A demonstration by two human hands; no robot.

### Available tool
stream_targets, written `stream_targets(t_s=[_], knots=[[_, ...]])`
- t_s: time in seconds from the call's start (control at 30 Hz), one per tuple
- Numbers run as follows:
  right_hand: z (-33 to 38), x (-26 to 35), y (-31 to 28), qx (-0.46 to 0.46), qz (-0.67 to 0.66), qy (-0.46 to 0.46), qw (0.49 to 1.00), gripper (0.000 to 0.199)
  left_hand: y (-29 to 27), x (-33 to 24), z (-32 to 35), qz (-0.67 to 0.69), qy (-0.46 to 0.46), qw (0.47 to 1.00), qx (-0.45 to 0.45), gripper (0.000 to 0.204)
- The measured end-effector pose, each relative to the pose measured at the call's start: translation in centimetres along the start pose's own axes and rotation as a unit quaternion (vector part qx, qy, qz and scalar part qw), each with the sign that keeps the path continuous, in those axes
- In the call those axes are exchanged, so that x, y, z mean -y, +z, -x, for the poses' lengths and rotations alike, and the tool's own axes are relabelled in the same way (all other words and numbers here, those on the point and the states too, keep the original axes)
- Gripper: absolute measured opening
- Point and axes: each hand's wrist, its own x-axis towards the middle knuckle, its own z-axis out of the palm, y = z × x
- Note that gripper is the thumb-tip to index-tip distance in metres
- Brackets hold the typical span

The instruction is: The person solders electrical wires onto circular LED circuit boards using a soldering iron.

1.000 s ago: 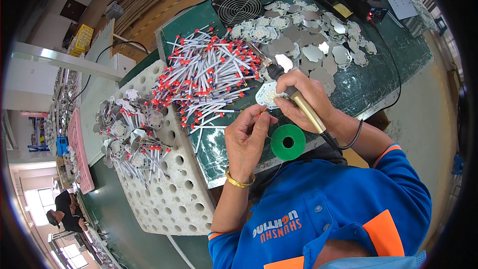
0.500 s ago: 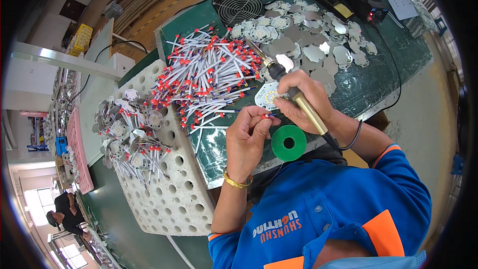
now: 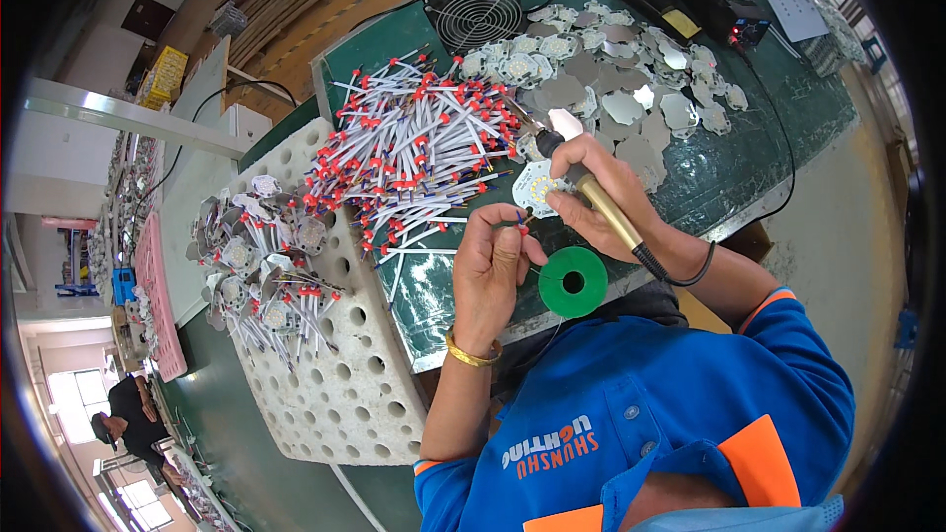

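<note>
Green bench mat point(image 3: 778, 153) runs left to right before you; white perforated foam tray point(image 3: 355, 384) sits at its near left edge, carrying finished discs with wires attached point(image 3: 261, 276).

Far centre: a heap of white wires with red tips point(image 3: 414, 153). Right of it, a spread of bare round metal discs point(image 3: 631, 69), with a small black fan point(image 3: 478, 10) at the far edge.

Near centre: a green solder spool point(image 3: 573, 282) lies flat by the bench edge, just right of your left hand.

Your left hand point(image 3: 493, 271) has thumb and forefinger pressed together, pinching a short red-tipped wire point(image 3: 520, 224) toward the work. Your right hand point(image 3: 601, 199) is closed around the yellow-handled soldering iron point(image 3: 591, 199), tip point(image 3: 532, 138) angled to the far left.

The white LED disc point(image 3: 537, 187) lies on the mat between both hands, just beyond your left fingertips.

Step in hand, as I judge it: bringing the wire end to a pad on that disc for soldering. The wire end probably isn't touching the pad yet; the view is too small to be sure.

Next move calls for seating the wire on the pad, holding it steady, then bringing the iron tip down to the joint.
</note>
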Motion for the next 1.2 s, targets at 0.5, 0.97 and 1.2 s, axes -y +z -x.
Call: stream_targets(t_s=[0.5,0.97,1.2], knots=[[0.3,1.1,-0.6,0.076,0.017,-0.016,0.997,0.028,0.1,-0.8,0.7,-0.099,0.012,0.995,-0.032,0.01],[0.0,1.2,-0.9,0.117,0.032,-0.075,0.99,0.027,-0.7,-1.5,0.0,-0.094,-0.049,0.994,-0.004,0.005],[0.1,1.0,-0.6,0.095,0.019,-0.044,0.994,0.027,-0.9,-1.3,-0.1,-0.077,-0.056,0.996,0.001,0.008]])
